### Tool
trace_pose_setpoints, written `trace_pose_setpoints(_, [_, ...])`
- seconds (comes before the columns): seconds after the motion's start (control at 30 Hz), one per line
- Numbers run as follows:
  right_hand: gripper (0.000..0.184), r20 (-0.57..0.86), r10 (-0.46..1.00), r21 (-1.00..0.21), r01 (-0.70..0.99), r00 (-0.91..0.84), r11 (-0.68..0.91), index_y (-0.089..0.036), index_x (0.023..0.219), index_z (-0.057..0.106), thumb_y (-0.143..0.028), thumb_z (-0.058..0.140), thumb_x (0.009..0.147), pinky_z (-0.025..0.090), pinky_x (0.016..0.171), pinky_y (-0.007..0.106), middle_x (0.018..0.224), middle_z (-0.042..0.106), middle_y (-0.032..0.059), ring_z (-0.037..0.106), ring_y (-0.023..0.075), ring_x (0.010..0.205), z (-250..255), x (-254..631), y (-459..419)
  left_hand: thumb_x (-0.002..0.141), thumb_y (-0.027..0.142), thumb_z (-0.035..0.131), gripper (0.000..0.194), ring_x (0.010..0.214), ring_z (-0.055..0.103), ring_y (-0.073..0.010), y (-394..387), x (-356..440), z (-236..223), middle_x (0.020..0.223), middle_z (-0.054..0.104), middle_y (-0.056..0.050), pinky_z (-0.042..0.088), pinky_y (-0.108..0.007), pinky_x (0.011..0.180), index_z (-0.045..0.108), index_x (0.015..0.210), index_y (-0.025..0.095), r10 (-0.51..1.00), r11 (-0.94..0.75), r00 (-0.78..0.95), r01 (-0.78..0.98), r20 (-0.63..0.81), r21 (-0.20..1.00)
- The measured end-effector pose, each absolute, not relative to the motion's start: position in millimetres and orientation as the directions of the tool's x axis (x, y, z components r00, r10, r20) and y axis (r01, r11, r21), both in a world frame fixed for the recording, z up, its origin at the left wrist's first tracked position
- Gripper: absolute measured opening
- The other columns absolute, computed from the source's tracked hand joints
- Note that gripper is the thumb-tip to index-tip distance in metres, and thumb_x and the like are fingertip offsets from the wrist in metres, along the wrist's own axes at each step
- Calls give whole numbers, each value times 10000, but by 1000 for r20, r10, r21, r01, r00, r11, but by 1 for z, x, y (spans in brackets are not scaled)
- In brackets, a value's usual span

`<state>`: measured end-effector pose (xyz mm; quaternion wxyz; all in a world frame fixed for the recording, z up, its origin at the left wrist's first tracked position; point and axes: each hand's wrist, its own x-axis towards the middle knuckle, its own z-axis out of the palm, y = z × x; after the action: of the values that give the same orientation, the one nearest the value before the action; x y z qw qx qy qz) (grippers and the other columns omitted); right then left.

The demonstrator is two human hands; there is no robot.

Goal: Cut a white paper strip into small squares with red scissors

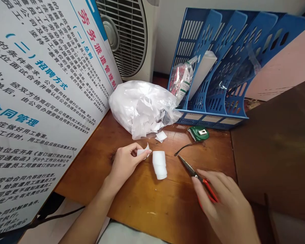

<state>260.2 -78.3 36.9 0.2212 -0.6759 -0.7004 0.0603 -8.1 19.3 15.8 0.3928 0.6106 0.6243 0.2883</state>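
Right hand (pixel 226 200) sat nearest, fingers curled round red-handled metal scissors (pixel 210 190), blades apparently together. Left hand (pixel 125 159) pinched small thin white pieces (pixel 142 151), almost no gap between thumb and forefinger. White layered cylindrical roll (pixel 159 165) lay just right of the left fingertips, left of the scissor tips, untouched. Step looked like cutting; next move likely called for bringing blades and white pieces together.

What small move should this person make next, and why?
Probably carry the small white piece in the left hand to the clear plastic bag and release it there: similar loose pieces lie at the bag's near side, while the right hand holds the scissors away from the larger white piece on the table.
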Motion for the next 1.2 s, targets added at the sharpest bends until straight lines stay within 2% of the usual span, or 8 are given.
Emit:
trace_pose_setpoints(0.13, [429,234,957,-508,819,-169,269,-211,1308,604,-323,666,899,483,902,402,1194,580,115,537,272,1075,37,204,-28,878,539,692,362,546,558,-128,21,-6,8,585,625,28,420,-227,550,679,797,187,989,97,48,509,-140,855])
trace_pose_setpoints(0.33, [135,222,959,-575,772,-174,273,-186,959,576,-143,660,862,427,798,364,982,589,48,490,215,913,19,195,-20,908,468,678,287,711,688,-173,17,-14,11,777,733,-14,544,-244,645,701,983,191,968,172,114,338,-222,925])
trace_pose_setpoints(0.47, [264,294,948,-613,736,-126,288,-173,738,429,-128,639,891,373,735,325,790,530,16,444,174,816,23,209,-38,899,466,694,276,731,708,-178,16,-12,21,781,727,-8,541,-251,675,694,918,191,961,151,154,398,-228,905])
trace_pose_setpoints(0.53, [311,340,935,-588,753,-100,295,-169,701,395,-126,626,904,358,728,324,736,516,13,446,172,806,27,213,-43,902,469,691,274,717,698,-173,15,-8,27,772,718,-1,533,-256,677,693,895,195,968,98,164,460,-192,882])
trace_pose_setpoints(0.63, [86,409,909,-492,818,-86,299,-169,895,581,-89,574,926,348,743,344,794,605,20,496,178,830,34,214,-46,917,465,674,260,732,698,-173,13,-1,37,797,721,1,537,-259,684,704,925,207,970,58,183,467,-161,882])
trace_pose_setpoints(0.77, [412,483,861,-365,858,-159,362,-259,1339,601,-72,522,980,338,821,395,1037,737,6,571,188,915,36,211,-46,932,456,657,273,752,726,-181,7,8,37,829,726,-21,567,-253,676,713,972,191,939,176,228,323,-257,930])
trace_pose_setpoints(0.97, [300,564,786,-313,814,-255,489,-313,1098,747,-114,560,975,317,970,506,1135,747,-9,586,265,1099,17,210,-48,948,379,632,276,699,712,-165,4,14,20,792,726,-66,578,-231,599,704,1028,125,787,455,429,80,-443,887])
trace_pose_setpoints(1.2, [302,575,751,-216,824,-326,523,-323,1058,758,-114,555,978,316,1026,539,1157,743,-23,589,260,1151,12,224,-53,993,540,504,476,667,721,-176,0,9,23,759,693,-81,571,-237,569,680,884,112,718,515,510,69,-473,855])
